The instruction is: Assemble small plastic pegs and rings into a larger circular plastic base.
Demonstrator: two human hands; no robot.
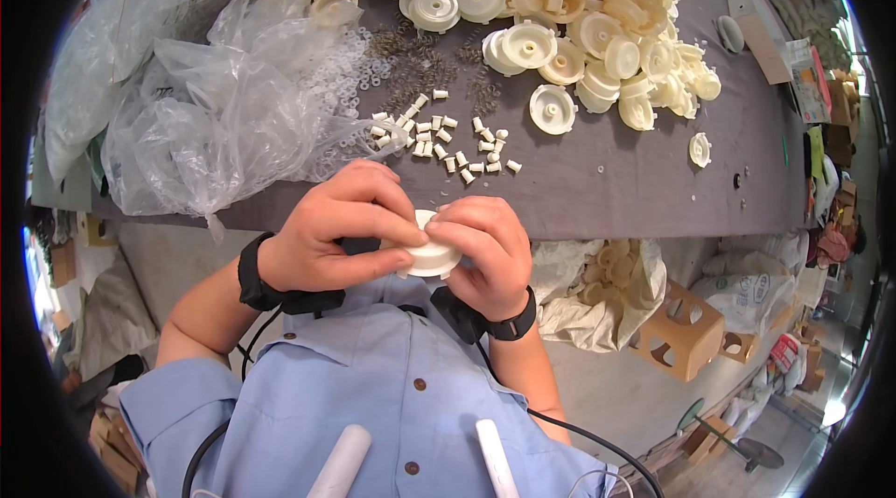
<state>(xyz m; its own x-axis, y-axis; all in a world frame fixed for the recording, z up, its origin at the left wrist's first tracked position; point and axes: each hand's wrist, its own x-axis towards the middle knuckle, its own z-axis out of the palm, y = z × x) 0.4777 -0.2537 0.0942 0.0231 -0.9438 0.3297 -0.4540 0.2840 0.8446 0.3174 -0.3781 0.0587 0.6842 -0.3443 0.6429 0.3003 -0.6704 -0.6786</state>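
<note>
Between my two hands, in front of my chest near the table's front edge, is a round white plastic cap (431,260). My left hand (350,223) grips its left side, thumb low on the side and forefinger on top. From the right, my right hand (485,251) closes on it, with fingertips at its middle. Whatever the fingertips may pinch there is hidden. Just beyond my hands lie several small white plastic spools (439,136). Behind them are a heap of small metal springs (411,64) and many translucent washers (341,78).
A large pile of cream and white round plastic parts (597,36) covers the back of the grey table (597,190). Clear plastic bags (196,115) spread over the left side. A single round part (699,150) lies at the right. Below the edge stand a sack (607,297) and a cardboard box (681,330).
</note>
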